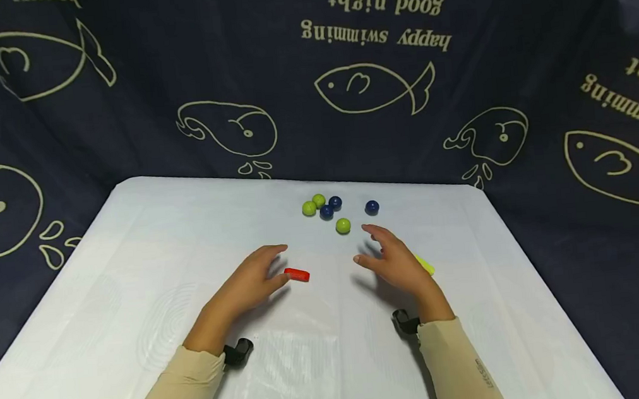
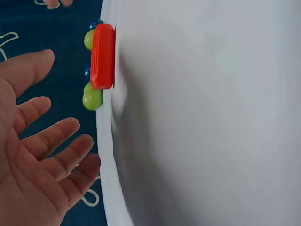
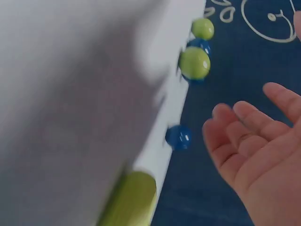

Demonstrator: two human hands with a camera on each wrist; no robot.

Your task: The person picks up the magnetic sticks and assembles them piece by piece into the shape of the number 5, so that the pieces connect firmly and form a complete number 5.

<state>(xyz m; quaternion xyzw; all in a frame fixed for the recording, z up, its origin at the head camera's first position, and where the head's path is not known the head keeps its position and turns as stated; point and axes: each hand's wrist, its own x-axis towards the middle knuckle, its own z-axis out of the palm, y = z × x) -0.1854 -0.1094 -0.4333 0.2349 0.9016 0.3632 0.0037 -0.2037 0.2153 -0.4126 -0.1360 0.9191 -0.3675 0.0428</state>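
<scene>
My left hand (image 1: 247, 285) hovers over the white table with fingers relaxed and nothing in them; its thumb tip is beside a red stick-like block (image 1: 297, 275). The left wrist view shows that red block (image 2: 103, 56) apart from the spread left hand (image 2: 42, 141). My right hand (image 1: 396, 262) is also empty, fingers loosely bent, partly covering a yellow-green block (image 1: 425, 264). In the right wrist view the yellow-green block (image 3: 129, 200) lies at the lower edge, away from the right hand (image 3: 263, 150). A small dark red bit under the right hand is mostly hidden.
Toward the table's back lie three green balls, one of them nearest (image 1: 343, 226), and three dark blue balls, one apart on the right (image 1: 372, 207). A dark curtain with fish drawings hangs behind and beside the white table (image 1: 146, 240).
</scene>
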